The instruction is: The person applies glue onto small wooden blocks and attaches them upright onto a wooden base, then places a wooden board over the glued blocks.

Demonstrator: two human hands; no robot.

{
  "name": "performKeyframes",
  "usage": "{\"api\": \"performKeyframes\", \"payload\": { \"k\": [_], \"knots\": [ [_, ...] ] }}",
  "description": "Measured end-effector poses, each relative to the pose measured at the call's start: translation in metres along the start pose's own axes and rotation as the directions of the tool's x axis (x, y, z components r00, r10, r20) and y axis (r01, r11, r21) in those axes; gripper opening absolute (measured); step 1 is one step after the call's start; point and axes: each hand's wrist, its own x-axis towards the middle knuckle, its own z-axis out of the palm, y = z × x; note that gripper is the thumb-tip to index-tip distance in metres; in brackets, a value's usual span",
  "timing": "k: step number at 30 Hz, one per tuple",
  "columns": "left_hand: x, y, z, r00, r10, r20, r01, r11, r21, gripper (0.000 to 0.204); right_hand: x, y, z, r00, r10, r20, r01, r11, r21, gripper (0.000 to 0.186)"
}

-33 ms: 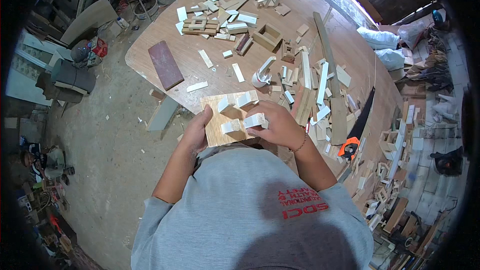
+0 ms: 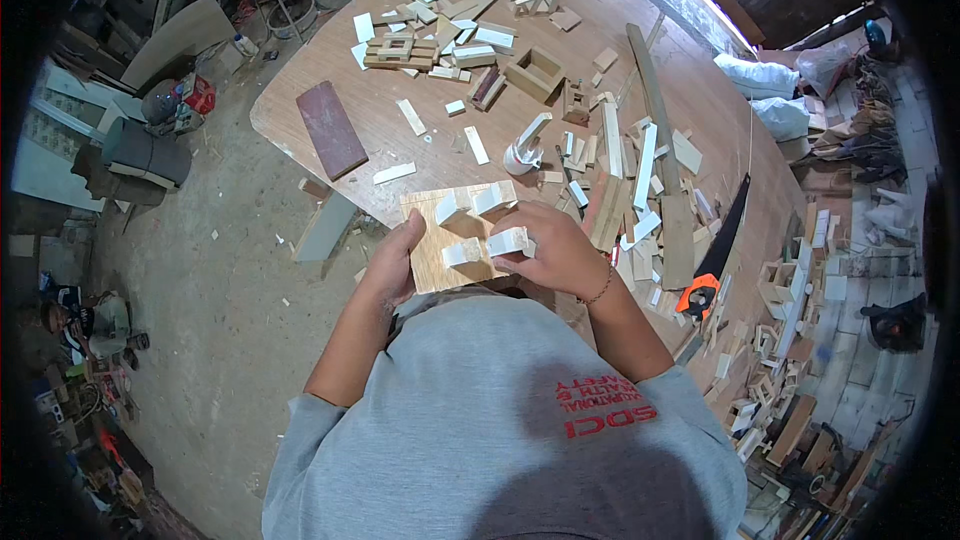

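Note:
A small square wooden board [image 2: 428,252] with white-sided wooden blocks standing on it is held in front of my chest, by the table's near edge. My left hand [image 2: 394,265] grips the board's left side, its thumb on the top face and the other fingers hidden beneath. My right hand [image 2: 556,248] closes round the near right block [image 2: 507,241], thumb on its near side and fingers on its far side. The near left block [image 2: 461,254], the far left block [image 2: 451,208] and the far right block [image 2: 492,199] stand apart from each other.
Beyond the board on the wooden table [image 2: 385,202] stands a white cup [image 2: 521,158] with a stick in it. A dark red board [image 2: 332,130] lies to the left, wood offcuts [image 2: 415,45] at the back. An orange-handled handsaw [image 2: 700,294] lies at right, near long wood strips [image 2: 650,100].

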Motion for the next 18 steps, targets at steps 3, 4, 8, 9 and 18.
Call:
{"api": "performKeyframes", "payload": {
  "k": [3, 4, 8, 9, 18],
  "knots": [
    [0.0001, -0.0004, 0.0005, 1.000, -0.002, -0.004, 0.002, 1.000, 0.004, 0.056, 0.0016, -0.0025, 0.0024, 0.999, -0.030, -0.043, 0.029, 0.999, -0.015, 0.025],
    [-0.0004, 0.0001, 0.0015, 1.000, -0.005, -0.022, 0.005, 1.000, 0.022, 0.056, 0.0016, -0.0031, 0.0016, 0.999, -0.030, -0.043, 0.030, 0.999, -0.014, 0.025],
    [-0.0038, 0.0014, 0.0042, 0.998, 0.004, -0.059, -0.002, 0.999, 0.039, 0.056, 0.0008, -0.0007, -0.0012, 1.000, 0.011, -0.009, -0.011, 1.000, -0.007, 0.025],
    [-0.0044, 0.0017, 0.0048, 0.998, 0.004, -0.059, -0.002, 0.999, 0.039, 0.056, 0.0006, 0.0004, -0.0013, 1.000, 0.015, -0.003, -0.015, 1.000, -0.009, 0.026],
    [-0.0052, 0.0006, 0.0052, 1.000, 0.004, -0.023, -0.003, 0.999, 0.034, 0.056, -0.0013, 0.0011, 0.0002, 0.998, -0.062, -0.018, 0.062, 0.998, -0.016, 0.030]
  ]
}}
